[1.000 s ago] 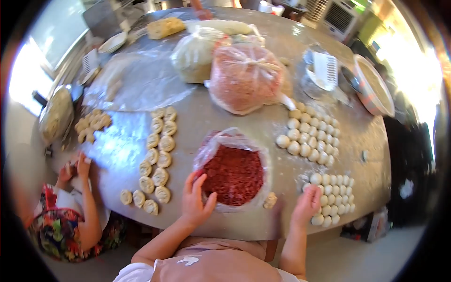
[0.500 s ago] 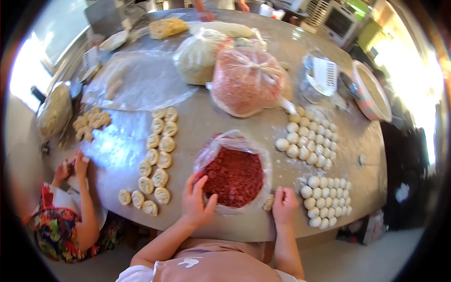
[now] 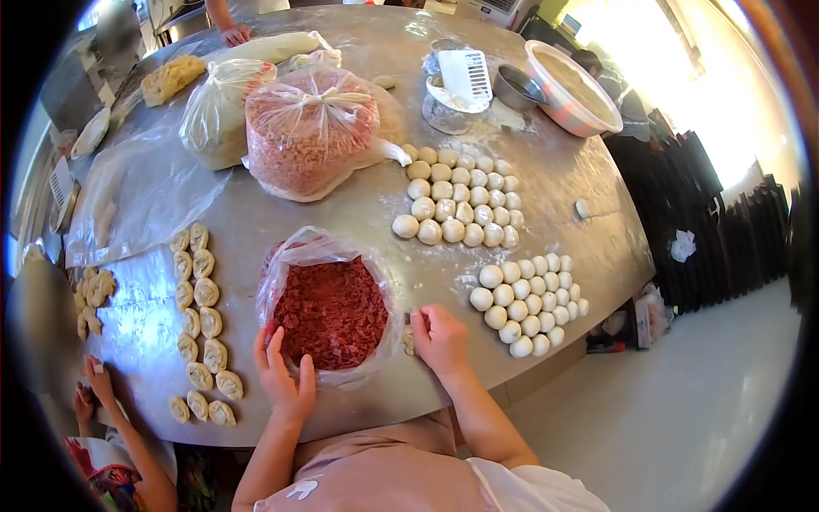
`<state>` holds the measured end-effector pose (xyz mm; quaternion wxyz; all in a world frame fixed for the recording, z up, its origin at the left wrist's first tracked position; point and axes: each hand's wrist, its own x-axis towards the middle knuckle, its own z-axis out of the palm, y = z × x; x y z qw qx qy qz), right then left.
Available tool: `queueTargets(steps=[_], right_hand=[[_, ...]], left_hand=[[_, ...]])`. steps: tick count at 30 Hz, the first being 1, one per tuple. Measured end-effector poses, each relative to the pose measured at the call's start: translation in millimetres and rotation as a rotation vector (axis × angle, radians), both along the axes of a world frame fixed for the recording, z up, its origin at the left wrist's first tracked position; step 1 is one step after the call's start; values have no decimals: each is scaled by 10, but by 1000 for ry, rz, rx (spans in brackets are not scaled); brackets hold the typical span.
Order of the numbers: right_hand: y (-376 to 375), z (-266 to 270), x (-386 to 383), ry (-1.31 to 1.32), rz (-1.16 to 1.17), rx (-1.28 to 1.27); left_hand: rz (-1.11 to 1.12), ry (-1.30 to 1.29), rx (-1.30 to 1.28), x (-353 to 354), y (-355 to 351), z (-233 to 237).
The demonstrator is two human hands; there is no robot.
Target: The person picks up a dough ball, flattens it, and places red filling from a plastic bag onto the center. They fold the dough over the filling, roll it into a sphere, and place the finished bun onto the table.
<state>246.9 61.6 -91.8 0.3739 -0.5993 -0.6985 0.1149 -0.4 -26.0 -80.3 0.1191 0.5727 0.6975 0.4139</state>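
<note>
An opened clear plastic bag (image 3: 388,294) in front of me is filled with dark red chopped meat (image 3: 328,316). Spread fingers of my left hand (image 3: 287,380) rest at the bag's near left edge, holding nothing. On the other side of the bag, my right hand (image 3: 442,343) is curled closed low over the table. Whatever it may hold is hidden by the fingers. A small flattened dough piece (image 3: 409,340) lies between that hand and the bag, close to the fingertips.
Rows of white dough balls (image 3: 461,200) and a second group (image 3: 529,303) lie at right. Coiled dough pieces (image 3: 206,293) line the left. Behind stand tied bags of pink filling (image 3: 311,128) and pale filling (image 3: 217,115). Co-workers' hands show at left (image 3: 98,384) and far edge (image 3: 236,34).
My view has turned right, so the table's contents appear shifted left. Both my hands keep nearly the same poses beside the bag.
</note>
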Motion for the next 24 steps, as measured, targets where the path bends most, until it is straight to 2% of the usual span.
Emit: queueTargets(steps=[16, 20, 23, 24], right_hand=[[31, -15, 12, -17, 5, 10], [33, -87, -15, 191, -57, -177], [167, -27, 1, 216, -81, -229], [230, 49, -14, 155, -53, -143]], left_hand=[[-15, 5, 5, 13, 12, 7], [3, 6, -43, 11, 1, 49], [2, -24, -38, 27, 15, 48], [-2, 4, -26, 15, 14, 31]])
